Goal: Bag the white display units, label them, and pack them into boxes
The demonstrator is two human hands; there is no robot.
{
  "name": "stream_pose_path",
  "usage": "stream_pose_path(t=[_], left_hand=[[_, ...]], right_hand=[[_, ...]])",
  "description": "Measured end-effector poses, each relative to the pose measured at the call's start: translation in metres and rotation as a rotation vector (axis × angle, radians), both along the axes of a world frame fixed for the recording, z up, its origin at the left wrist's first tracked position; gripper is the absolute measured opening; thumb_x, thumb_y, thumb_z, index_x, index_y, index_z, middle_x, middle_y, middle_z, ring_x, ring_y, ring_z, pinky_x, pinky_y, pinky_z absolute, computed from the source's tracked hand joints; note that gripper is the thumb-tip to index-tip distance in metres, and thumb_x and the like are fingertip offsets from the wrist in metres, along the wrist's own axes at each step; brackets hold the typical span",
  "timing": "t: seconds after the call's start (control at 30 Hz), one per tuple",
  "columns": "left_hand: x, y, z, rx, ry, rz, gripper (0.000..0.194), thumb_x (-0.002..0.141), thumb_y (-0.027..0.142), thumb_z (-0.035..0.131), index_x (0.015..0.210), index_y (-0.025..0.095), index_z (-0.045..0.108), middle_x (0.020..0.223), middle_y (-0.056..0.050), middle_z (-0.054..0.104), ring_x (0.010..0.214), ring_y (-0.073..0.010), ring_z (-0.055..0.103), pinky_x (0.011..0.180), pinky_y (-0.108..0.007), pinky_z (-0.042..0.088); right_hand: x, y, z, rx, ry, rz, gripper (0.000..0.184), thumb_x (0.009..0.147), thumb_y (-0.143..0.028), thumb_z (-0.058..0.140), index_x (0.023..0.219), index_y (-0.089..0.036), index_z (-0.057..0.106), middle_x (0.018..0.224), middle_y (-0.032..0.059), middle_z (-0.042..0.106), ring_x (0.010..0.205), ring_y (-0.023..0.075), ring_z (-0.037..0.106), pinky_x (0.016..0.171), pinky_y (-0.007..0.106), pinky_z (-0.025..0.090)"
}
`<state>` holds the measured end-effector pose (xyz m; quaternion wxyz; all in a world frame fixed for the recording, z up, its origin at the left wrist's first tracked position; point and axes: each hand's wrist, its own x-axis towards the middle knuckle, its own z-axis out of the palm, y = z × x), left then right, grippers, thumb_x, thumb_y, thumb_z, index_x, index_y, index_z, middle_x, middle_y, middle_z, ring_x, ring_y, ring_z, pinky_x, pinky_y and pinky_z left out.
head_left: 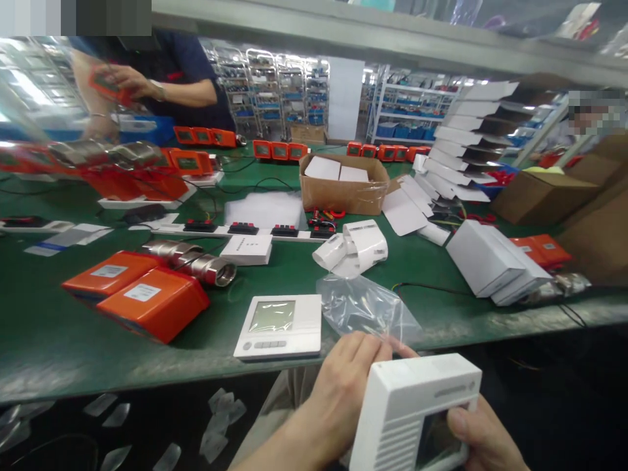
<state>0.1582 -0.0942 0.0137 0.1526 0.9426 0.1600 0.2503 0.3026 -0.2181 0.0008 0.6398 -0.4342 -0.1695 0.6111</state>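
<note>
My right hand (483, 438) grips a white thermostat unit (417, 412) low at the front, thumb on its screen side. My left hand (343, 386) rests against the unit's left top corner, its fingertips pinching the edge of a clear plastic bag (366, 304) that lies on the green table (294, 268). A second white thermostat (280, 325) with a grey screen lies flat near the table's front edge, just left of my left hand.
Orange valve actuators (147, 297) with metal fittings sit at the left. Rolled paper leaflets (356, 245), white boxes (490, 261), a cardboard box (343, 183) and a stack of flat cartons (466, 140) stand behind. Another person (161, 78) works at the far left.
</note>
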Motion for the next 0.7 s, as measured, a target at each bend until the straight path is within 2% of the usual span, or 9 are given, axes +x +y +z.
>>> stream_pose_path(t=[0.13, 0.2, 0.3, 0.4, 0.5, 0.6, 0.7], left_hand=[[0.031, -0.012, -0.023, 0.026, -0.060, -0.010, 0.020, 0.090, 0.026, 0.048, 0.101, 0.015, 0.061, 0.096, -0.011, 0.067, 0.087, -0.0243, 0.063, 0.077, -0.037, 0.054], [0.038, -0.018, -0.033, 0.092, -0.081, 0.000, 0.025, 0.090, 0.020, 0.042, 0.107, 0.011, 0.059, 0.101, -0.015, 0.067, 0.094, -0.0255, 0.064, 0.081, -0.038, 0.054], [0.040, -0.024, -0.040, 0.182, -0.047, 0.021, 0.030, 0.090, 0.013, 0.036, 0.113, 0.008, 0.056, 0.107, -0.016, 0.067, 0.100, -0.0241, 0.063, 0.085, -0.035, 0.053], [0.037, -0.024, -0.037, 0.181, 0.056, 0.134, 0.028, 0.087, 0.010, 0.042, 0.112, 0.011, 0.056, 0.109, -0.014, 0.065, 0.101, -0.0250, 0.061, 0.085, -0.038, 0.053], [0.034, -0.021, -0.028, 0.068, 0.208, 0.249, 0.018, 0.082, 0.007, 0.049, 0.092, 0.015, 0.060, 0.095, -0.010, 0.064, 0.087, -0.0253, 0.061, 0.075, -0.041, 0.054], [0.035, -0.020, -0.018, -0.065, 0.217, 0.214, 0.013, 0.081, 0.008, 0.051, 0.085, 0.018, 0.060, 0.086, -0.007, 0.061, 0.080, -0.0224, 0.059, 0.068, -0.035, 0.053], [0.036, -0.021, -0.015, -0.245, 0.025, 0.147, 0.012, 0.084, 0.015, 0.051, 0.089, 0.020, 0.060, 0.086, -0.005, 0.063, 0.080, -0.0198, 0.060, 0.067, -0.030, 0.053]], right_hand=[[0.014, -0.020, -0.013, -0.031, 0.018, -0.217, 0.065, 0.058, -0.035, 0.082, 0.119, -0.020, 0.064, 0.095, 0.0098, 0.075, 0.091, 0.0300, 0.068, 0.088, 0.041, 0.049], [0.016, -0.025, -0.020, -0.057, 0.062, -0.309, 0.055, 0.060, -0.034, 0.082, 0.112, -0.021, 0.068, 0.089, 0.0076, 0.076, 0.084, 0.0273, 0.070, 0.084, 0.039, 0.052], [0.018, -0.026, -0.025, -0.070, 0.165, -0.393, 0.041, 0.062, -0.038, 0.081, 0.099, -0.020, 0.073, 0.087, 0.0076, 0.076, 0.081, 0.0278, 0.071, 0.083, 0.041, 0.052], [0.019, -0.023, -0.028, -0.065, 0.211, -0.421, 0.035, 0.065, -0.037, 0.079, 0.094, -0.019, 0.074, 0.094, 0.0089, 0.075, 0.087, 0.0287, 0.070, 0.088, 0.044, 0.050], [0.019, -0.020, -0.029, -0.074, 0.223, -0.415, 0.033, 0.066, -0.035, 0.079, 0.094, -0.020, 0.074, 0.096, 0.0094, 0.075, 0.089, 0.0283, 0.070, 0.091, 0.045, 0.049], [0.015, -0.016, -0.026, -0.061, 0.258, -0.373, 0.033, 0.066, -0.038, 0.079, 0.093, -0.019, 0.074, 0.092, 0.0095, 0.076, 0.088, 0.0281, 0.070, 0.092, 0.045, 0.048], [0.009, -0.011, -0.021, -0.021, 0.281, -0.316, 0.035, 0.068, -0.039, 0.077, 0.096, -0.018, 0.074, 0.093, 0.0100, 0.075, 0.090, 0.0287, 0.070, 0.092, 0.045, 0.048]])
